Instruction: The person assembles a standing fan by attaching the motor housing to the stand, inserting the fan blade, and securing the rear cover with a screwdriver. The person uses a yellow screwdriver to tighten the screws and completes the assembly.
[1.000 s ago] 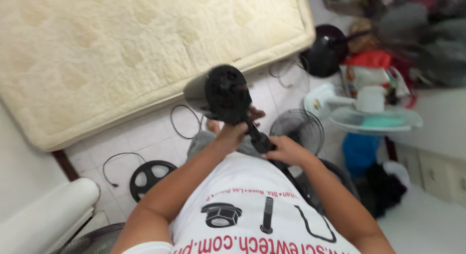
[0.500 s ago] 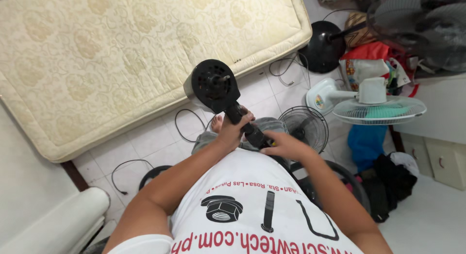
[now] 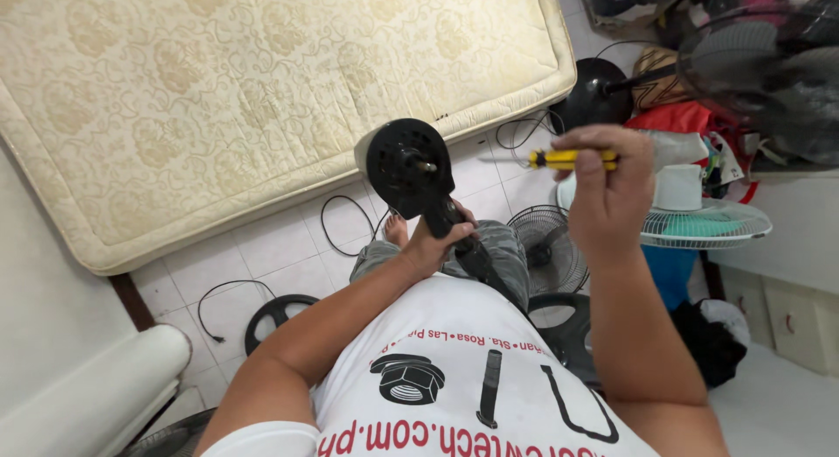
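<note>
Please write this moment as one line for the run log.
left hand: grips neck of black fan motor head | right hand: holds yellow-handled screwdriver raised, apart from motor | nearby: fan grille on floor

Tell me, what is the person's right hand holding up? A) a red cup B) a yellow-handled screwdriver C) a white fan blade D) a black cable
B: the right hand is raised and closed around a screwdriver with a yellow handle, its metal tip pointing toward the black fan motor that the left hand grips by its neck.
</note>
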